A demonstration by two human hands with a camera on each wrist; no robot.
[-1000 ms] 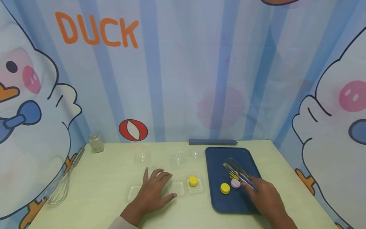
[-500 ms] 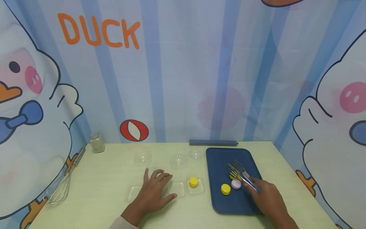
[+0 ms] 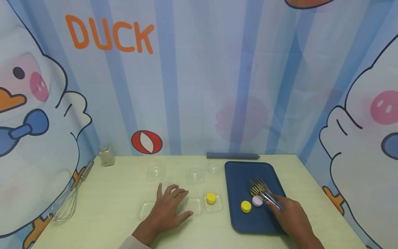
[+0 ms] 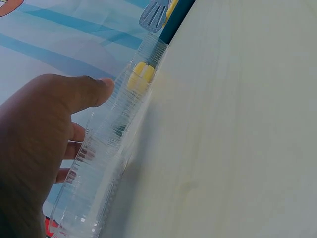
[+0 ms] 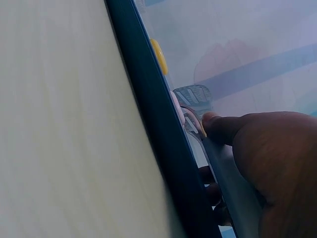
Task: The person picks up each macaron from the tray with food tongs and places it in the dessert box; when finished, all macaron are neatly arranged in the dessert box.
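Right hand: my right hand (image 3: 290, 216) grips metal tongs (image 3: 264, 192) over the dark blue tray (image 3: 239, 221), blades closed on a yellow piece (image 3: 255, 189).
Left hand: my left hand (image 3: 168, 209) lies flat, fingers spread, on clear plastic trays (image 3: 194, 204).
Tray: pink macaron (image 3: 257, 200) and yellow macaron (image 3: 246, 206) beside the tongs.

Soft, even light fills the head view; shadows under the hands on the tabletop (image 3: 109, 207) are faint (no glare). The backdrop curves at the edges. Both wrist views are blurred up close, tilted steeply.
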